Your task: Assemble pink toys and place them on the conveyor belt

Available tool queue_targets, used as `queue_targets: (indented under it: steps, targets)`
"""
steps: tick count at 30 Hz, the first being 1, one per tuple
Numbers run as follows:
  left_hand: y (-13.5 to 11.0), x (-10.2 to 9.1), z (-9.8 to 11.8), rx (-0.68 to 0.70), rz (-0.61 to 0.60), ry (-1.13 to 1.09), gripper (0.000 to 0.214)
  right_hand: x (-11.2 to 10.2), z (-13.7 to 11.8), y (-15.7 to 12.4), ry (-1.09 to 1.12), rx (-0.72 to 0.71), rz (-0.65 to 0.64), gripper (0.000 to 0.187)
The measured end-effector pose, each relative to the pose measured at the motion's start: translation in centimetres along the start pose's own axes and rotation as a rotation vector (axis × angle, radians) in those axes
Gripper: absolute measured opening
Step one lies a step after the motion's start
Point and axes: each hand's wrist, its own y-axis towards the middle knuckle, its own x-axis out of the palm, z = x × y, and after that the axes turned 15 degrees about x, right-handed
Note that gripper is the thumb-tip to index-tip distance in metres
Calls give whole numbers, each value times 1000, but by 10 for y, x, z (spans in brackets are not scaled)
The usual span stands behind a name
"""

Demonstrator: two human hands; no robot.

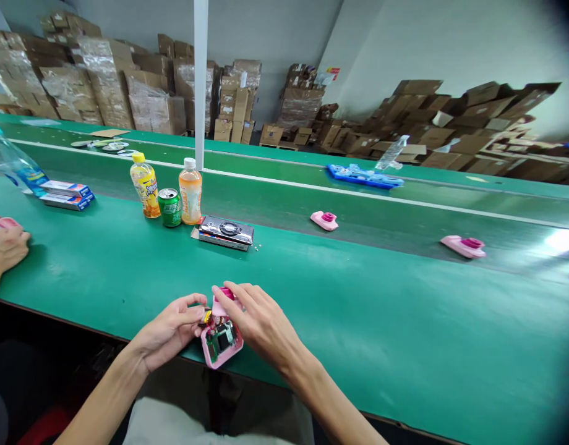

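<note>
My left hand (pixel 171 330) pinches a small yellow-and-black part (pixel 205 317), perhaps a battery, between thumb and fingers. A pink toy camera stands opened at the table's near edge. Its pink rear shell (pixel 225 360) faces me with a green circuit board (pixel 214 346) exposed inside. Just above it, my right hand (pixel 266 318) grips the pink front shell (pixel 219 307) with its magenta lens ring, fingers over the top. Red wires seem to run between the two halves. My fingers partly hide the front shell.
Ahead lie a black-and-silver device (pixel 226 230) on a box, a green can (pixel 170 209) and two drink bottles (pixel 190 193). Two pink camera shells (pixel 464 245) and a blue tray (pixel 359 176) sit on the conveyor belt (pixel 275 198). Another person's hand (pixel 8 247) is at left.
</note>
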Motion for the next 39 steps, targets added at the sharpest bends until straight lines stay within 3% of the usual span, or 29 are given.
queue_targets:
  steps: [7, 11, 14, 18, 22, 24, 25, 27, 28, 30, 32, 35, 39]
  targets:
    - [-12, 9, -12, -13, 53, 15, 38, -26, -18, -1, -116, -5, -177, 14]
    - [-13, 19, -21, 37, 49, 35, 36, -29, -20, -7, -66, 118, -275, 10]
    - [-8, 20, -25, 124, 121, 133, 39, -33, -14, -10, -26, 231, -275, 5]
    - [0, 17, -27, 184, 116, 255, 41, -40, 4, 1, 9, 279, -344, 11]
    - [0, 16, -29, 353, 150, 470, 48, -35, 26, 22, 88, 364, -610, 18]
    - [-3, 14, -30, 412, 216, 482, 55, -30, 35, 29, 159, 426, -747, 31]
    - [-5, 14, -29, 429, 249, 464, 59, -28, 37, 31, 197, 424, -754, 42]
    - [-9, 12, -28, 444, 302, 430, 63, -25, 36, 32, 280, 372, -605, 59]
    - [-10, 11, -26, 444, 319, 422, 60, -23, 32, 31, 328, 341, -474, 58]
    - [-11, 9, -24, 439, 320, 408, 52, -19, 19, 28, 407, 292, -275, 37]
    - [-11, 8, -23, 446, 301, 373, 49, -13, 2, 24, 452, 270, -261, 20]
    - [-7, 8, -23, 505, 326, 317, 48, 0, -20, 20, 510, 291, -307, 21]
    - [-6, 14, -25, 550, 419, 249, 45, 15, -38, 17, 511, 365, -105, 15]
